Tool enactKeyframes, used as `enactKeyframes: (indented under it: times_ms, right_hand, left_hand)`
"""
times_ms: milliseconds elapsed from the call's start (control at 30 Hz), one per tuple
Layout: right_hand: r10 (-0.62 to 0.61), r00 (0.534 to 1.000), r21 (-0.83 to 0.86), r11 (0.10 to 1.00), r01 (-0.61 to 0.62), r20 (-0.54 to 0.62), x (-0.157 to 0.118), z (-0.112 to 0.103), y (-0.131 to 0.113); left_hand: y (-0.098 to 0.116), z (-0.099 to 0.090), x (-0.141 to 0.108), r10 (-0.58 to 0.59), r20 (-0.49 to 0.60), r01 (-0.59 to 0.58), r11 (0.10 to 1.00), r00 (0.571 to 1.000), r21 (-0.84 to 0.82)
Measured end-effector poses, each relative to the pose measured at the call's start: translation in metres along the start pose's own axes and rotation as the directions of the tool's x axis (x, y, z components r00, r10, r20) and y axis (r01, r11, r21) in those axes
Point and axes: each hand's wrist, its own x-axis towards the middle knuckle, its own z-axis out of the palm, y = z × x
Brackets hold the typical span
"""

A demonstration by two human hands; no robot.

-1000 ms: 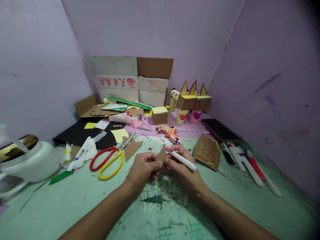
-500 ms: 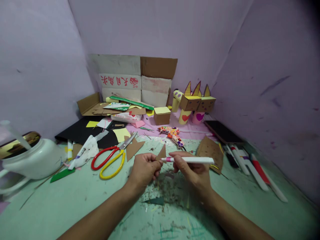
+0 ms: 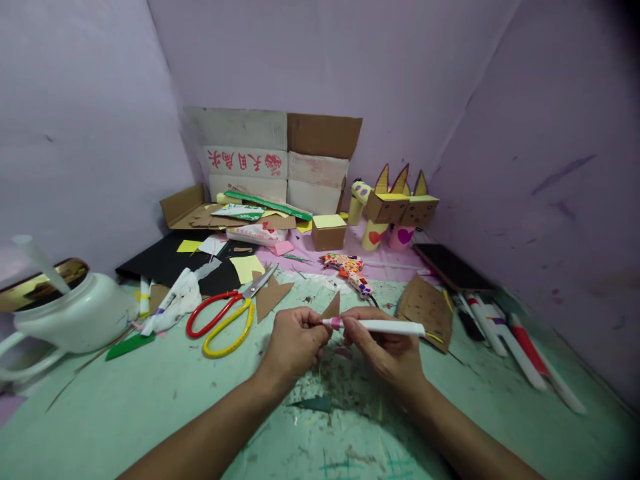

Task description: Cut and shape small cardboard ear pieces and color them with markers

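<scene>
Nearing the cardboard triangle (image 3: 332, 307), marker (image 3: 380, 327) tip, since earlier.

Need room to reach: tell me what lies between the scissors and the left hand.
In the head view, a brown cardboard cutout lies between the scissors and the left hand; otherwise bare green tabletop.

Open green surface (image 3: 150, 413) near the viewer; flanked left by scissors (image 3: 227, 313) and kettle (image 3: 75, 313), right by markers (image 3: 510, 333); cardboard clutter (image 3: 280, 167) behind.

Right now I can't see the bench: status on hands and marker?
Left hand pinches cardboard triangle. Right hand grips white marker, tip at triangle. Scissors lie left, clear.
</scene>
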Motion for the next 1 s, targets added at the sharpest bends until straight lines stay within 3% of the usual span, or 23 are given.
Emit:
enactKeyframes:
  times_ms: [233, 433, 533, 1000]
  right_hand:
    - [-0.015, 0.997, 0.031, 0.999, 0.017, -0.072, 0.0015, -0.0025, -0.0006]
    - [-0.038, 0.997, -0.016, 0.999, 0.04, 0.066, 0.0007, -0.0046, -0.0002]
    - [-0.041, 0.997, -0.011, 0.999, 0.041, 0.067, 0.0012, -0.0041, 0.0003]
    - [-0.017, 0.991, 0.033, 0.999, 0.022, -0.129, 0.0058, -0.0069, -0.0037]
  left_hand:
    - [0.0004, -0.0012, -0.0001, 0.024, 0.006, -0.024, 1.0, 1.0, -0.017]
    - [-0.0018, -0.001, 0.0013, 0.008, 0.015, -0.007, 0.999, 1.0, -0.045]
    - [-0.0004, -0.0009, 0.0008, 0.009, 0.015, -0.008, 0.999, 1.0, -0.034]
    - [0.0, -0.0004, -0.0017, 0.026, 0.04, -0.024, 0.998, 0.999, -0.055]
